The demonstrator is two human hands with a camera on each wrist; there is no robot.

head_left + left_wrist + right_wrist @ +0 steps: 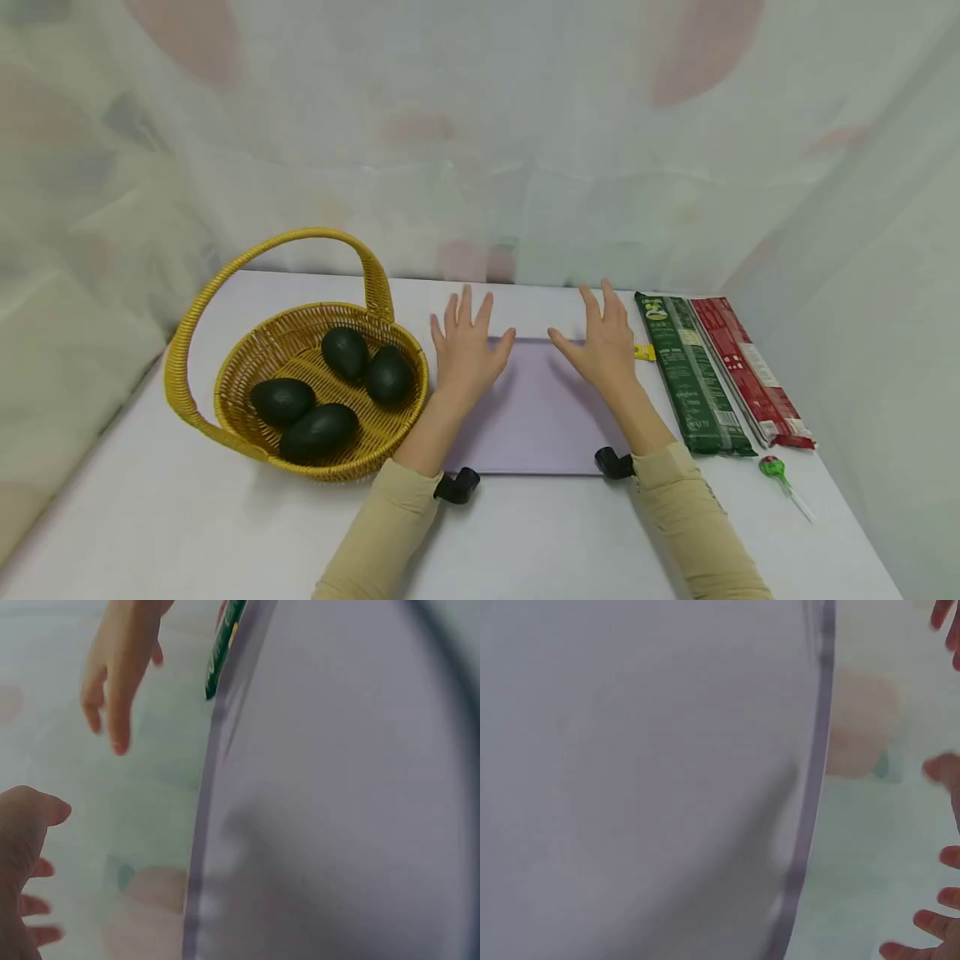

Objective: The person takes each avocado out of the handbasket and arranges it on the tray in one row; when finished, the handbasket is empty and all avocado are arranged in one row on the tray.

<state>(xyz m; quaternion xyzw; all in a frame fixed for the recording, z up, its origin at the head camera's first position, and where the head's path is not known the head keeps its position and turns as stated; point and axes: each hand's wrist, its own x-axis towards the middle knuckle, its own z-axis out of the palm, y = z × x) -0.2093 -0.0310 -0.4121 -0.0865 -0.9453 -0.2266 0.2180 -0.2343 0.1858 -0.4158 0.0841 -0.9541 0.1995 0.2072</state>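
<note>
Both hands hover over a flat lilac board (536, 417) on the white table, fingers spread and holding nothing. The left hand (467, 350) is above the board's left side, close to the yellow wicker basket (322, 475). Over the right side is the right hand (606, 346), near a small yellow packet (644, 352). In the left wrist view, the left hand (22, 855) shows at the left edge, with the right hand (124, 667) above it. The right wrist view has the right hand (945, 915) at its right edge, and the board (652, 750) fills most of it.
Several dark green avocados (318, 433) lie in the basket, whose tall handle (187, 333) arches up. At the right lie a green package (693, 375), a red package (753, 371) and a lollipop (772, 468). A patterned curtain (480, 150) hangs behind the table.
</note>
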